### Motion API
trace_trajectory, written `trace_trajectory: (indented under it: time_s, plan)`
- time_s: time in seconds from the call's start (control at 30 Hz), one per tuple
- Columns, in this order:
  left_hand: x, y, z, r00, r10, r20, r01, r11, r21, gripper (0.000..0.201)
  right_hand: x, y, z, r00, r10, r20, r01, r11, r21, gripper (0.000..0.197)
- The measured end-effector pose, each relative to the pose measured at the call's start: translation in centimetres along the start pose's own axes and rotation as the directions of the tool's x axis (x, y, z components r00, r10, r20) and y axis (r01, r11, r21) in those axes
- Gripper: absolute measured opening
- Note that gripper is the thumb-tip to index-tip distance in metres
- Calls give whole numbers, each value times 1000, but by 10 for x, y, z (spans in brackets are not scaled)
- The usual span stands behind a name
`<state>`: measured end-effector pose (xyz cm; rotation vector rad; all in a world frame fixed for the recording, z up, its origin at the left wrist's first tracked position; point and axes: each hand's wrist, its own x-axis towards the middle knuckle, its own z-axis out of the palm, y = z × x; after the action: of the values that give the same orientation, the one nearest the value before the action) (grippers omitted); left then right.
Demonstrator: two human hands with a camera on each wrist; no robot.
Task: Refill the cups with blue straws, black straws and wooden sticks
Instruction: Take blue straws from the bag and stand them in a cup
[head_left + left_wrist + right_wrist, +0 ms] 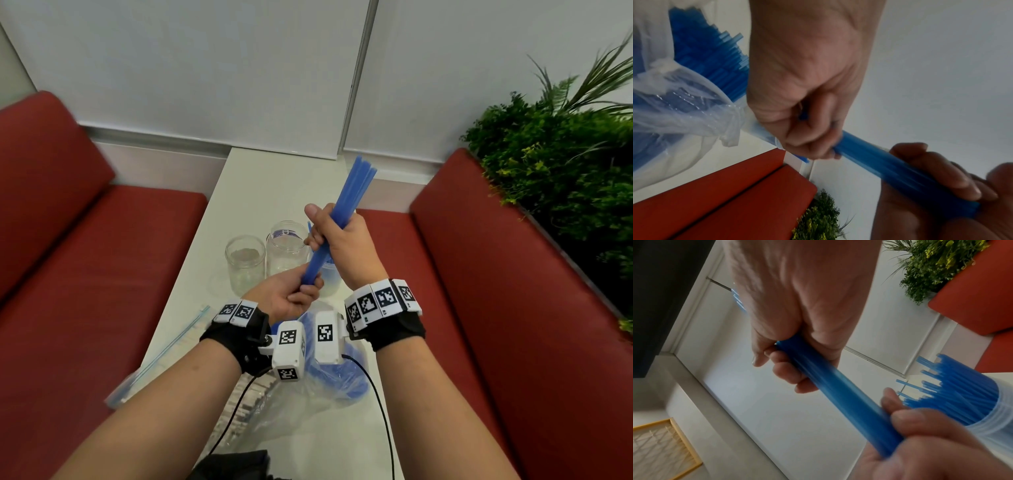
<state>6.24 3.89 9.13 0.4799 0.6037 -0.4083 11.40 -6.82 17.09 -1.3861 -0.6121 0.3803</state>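
Note:
A bundle of blue straws (349, 192) (869, 159) (838, 391) is held tilted above the white table (274, 185). My right hand (337, 240) (789, 363) grips its middle in a fist. My left hand (294, 294) (813, 142) grips its lower end. Just behind the hands a clear cup (330, 282) (962, 395) holds several blue straws. Two empty clear cups (245, 263) (286, 248) stand to its left. I see no black straws.
A crumpled clear bag of blue straws (342, 373) (694, 68) lies below my wrists. To its left lie a bag of wooden sticks (245, 401) and a zip bag (164, 356). Red bench seats (102, 274) flank the table; plants (565, 154) stand at the right.

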Motion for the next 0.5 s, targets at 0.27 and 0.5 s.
trace_trajectory:
  time_s: [0.27,0.5]
  plan:
    - [11,1,-23,981,120,-152,-108,990,86,19,6,-21,-31,991,87,101,-58,964,-258,21]
    - [21,5,-34,976,126,-177,-113,991,77,18,15,-41,-54,950,254,183,-176,916,-360,11]
